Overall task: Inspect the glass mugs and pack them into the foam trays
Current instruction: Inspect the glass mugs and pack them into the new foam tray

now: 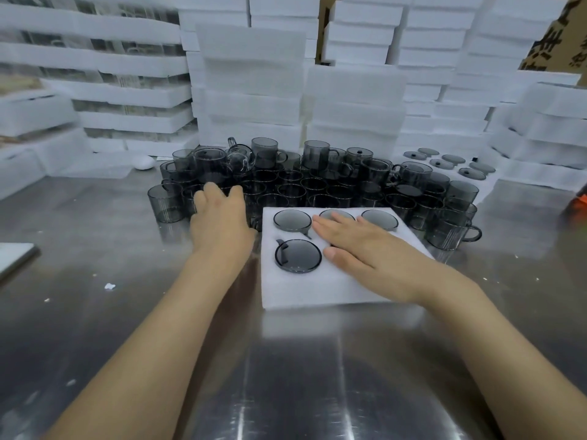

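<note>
1. Stacks of white foam trays (251, 90) fill the whole upper part of the frame, piled in columns; those at the upper left have glassware between the layers, and brown cardboard (559, 33) shows at the upper right.
2. The table (286, 376) is brushed, reflective metal and takes up the lower half, with a few white foam crumbs (109, 286) at the left.
3. A crowd of smoky grey glass mugs (317, 182) stands in the centre band, some stacked on others, most upright, with ribbed sides and side handles.
4. One foam tray (301, 290) lies flat at the centre, just in front of the mugs. Mugs sit sunk in its round holes: three in the far row, one (298, 256) at the near left.
5. The right hand (362, 246) lies flat on this tray, fingers straight and together, covering the middle of it.
6. The left hand (220, 217) reaches among the mugs left of the tray, fingers bent downward; whether it grips one I cannot tell.
7. Round grey glass lids (451, 163) lie on foam at the centre right.
8. A small white rounded object (143, 161) rests at the centre left.
</note>
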Demonstrator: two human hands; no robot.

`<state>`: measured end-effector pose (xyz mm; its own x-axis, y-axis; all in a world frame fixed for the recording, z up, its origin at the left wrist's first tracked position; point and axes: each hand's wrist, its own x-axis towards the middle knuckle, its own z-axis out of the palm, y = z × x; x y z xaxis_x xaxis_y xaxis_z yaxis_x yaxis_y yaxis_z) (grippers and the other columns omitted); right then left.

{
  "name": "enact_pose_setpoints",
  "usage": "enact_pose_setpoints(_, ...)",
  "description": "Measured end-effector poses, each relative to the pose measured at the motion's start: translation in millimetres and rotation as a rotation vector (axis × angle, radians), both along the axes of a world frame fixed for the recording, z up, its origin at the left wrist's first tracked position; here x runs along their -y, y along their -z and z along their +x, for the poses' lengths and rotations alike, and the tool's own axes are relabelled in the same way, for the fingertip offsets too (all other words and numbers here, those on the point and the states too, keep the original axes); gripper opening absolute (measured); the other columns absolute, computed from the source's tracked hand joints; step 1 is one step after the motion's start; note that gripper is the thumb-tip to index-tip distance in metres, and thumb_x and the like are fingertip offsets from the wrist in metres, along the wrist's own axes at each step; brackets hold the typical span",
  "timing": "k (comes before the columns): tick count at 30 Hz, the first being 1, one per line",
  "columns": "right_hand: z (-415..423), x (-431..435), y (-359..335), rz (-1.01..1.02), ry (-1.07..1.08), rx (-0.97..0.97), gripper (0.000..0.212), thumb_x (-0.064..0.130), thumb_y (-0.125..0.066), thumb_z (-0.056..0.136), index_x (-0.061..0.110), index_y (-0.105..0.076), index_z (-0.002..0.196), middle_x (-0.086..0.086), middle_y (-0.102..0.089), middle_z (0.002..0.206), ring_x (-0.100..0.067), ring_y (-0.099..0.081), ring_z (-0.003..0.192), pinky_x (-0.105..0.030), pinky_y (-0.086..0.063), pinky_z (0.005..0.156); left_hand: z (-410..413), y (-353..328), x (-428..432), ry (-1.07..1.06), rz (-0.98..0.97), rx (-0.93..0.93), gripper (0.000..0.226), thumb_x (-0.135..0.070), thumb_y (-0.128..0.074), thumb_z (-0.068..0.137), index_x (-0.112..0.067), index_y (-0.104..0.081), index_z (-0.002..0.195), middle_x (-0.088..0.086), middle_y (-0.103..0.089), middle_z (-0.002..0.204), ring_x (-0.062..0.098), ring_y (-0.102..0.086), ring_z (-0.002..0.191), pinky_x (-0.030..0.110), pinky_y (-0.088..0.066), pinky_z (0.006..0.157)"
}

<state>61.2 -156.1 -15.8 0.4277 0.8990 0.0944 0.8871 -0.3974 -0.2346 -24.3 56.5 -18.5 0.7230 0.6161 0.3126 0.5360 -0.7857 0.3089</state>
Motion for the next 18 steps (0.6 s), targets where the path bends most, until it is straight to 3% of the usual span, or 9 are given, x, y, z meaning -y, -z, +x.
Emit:
enact_pose_setpoints(3,1,0,2,0.047,-0.003,-0.045,0.071,0.061,-0.013,0.088,0.029,-0.021,0.151,0.019,-0.015,0.157,0.002,0.0,0.145,-0.028,0.002,0.119,0,3,-4,-0.05,-0.051,-0.052,0.065,-0.038,-0.073,0.081,-0.002,-0.041,0.126,0.019,-0.037,0.127,0.037,-0.035,0.12,0.045,-0.043,0.091)
enact_pose_setpoints(6,0,0,3,0.181,0.009,-0.065,0.067,0.062,-0.021,0.091,0.029,-0.03,0.149,0.017,-0.031,0.151,0.002,-0.013,0.144,-0.026,-0.005,0.118,0,4,-9,-0.018,-0.129,-0.018,0.058,-0.031,-0.076,0.078,0.001,-0.046,0.117,0.022,-0.047,0.122,0.04,-0.046,0.114,0.046,-0.044,0.088)
enact_pose_setpoints(8,-1,-1,2,0.349,0.031,-0.038,0.053,0.051,-0.036,0.096,0.031,-0.037,0.145,0.019,-0.042,0.142,0.003,-0.028,0.138,-0.022,-0.019,0.114,0,0,-7,0.003,-0.076,0.104,0.058,-0.026,-0.077,0.075,-0.005,-0.047,0.119,0.017,-0.048,0.121,0.036,-0.045,0.114,0.044,-0.043,0.081)
enact_pose_setpoints(10,-3,-1,1,0.519,0.034,0.01,0.044,0.03,-0.05,0.098,0.03,-0.043,0.141,0.019,-0.049,0.134,0.002,-0.041,0.127,-0.015,-0.029,0.105,0,-6,0,0.044,0.007,0.351,0.059,-0.026,-0.077,0.073,-0.011,-0.047,0.122,0.01,-0.048,0.121,0.03,-0.043,0.114,0.037,-0.039,0.073)
enact_pose_setpoints(12,-6,-3,0,0.63,0.007,0.065,0.049,0.016,-0.055,0.093,0.026,-0.044,0.14,0.014,-0.05,0.133,-0.001,-0.046,0.123,-0.015,-0.034,0.104,3,-12,14,0.195,0.0,0.596,0.06,-0.028,-0.08,0.07,-0.016,-0.048,0.118,0.003,-0.048,0.118,0.023,-0.045,0.111,0.031,-0.038,0.075)
enact_pose_setpoints(14,-9,-7,1,0.684,-0.022,0.096,0.059,0.007,-0.059,0.089,0.021,-0.039,0.143,0.007,-0.044,0.141,-0.007,-0.042,0.13,-0.02,-0.033,0.107,3,-16,34,0.396,-0.108,0.714,0.059,-0.034,-0.083,0.065,-0.022,-0.047,0.11,-0.006,-0.046,0.109,0.016,-0.048,0.104,0.027,-0.042,0.079)
enact_pose_setpoints(18,-10,-8,3,0.727,-0.025,0.079,0.083,0.002,-0.067,0.078,0.027,-0.029,0.147,0.01,-0.04,0.139,-0.009,-0.039,0.13,-0.016,-0.033,0.104,0,-13,64,0.574,-0.071,0.698,0.061,-0.051,-0.081,0.059,-0.027,-0.045,0.103,-0.011,-0.045,0.1,0.009,-0.048,0.094,0.025,-0.045,0.072)
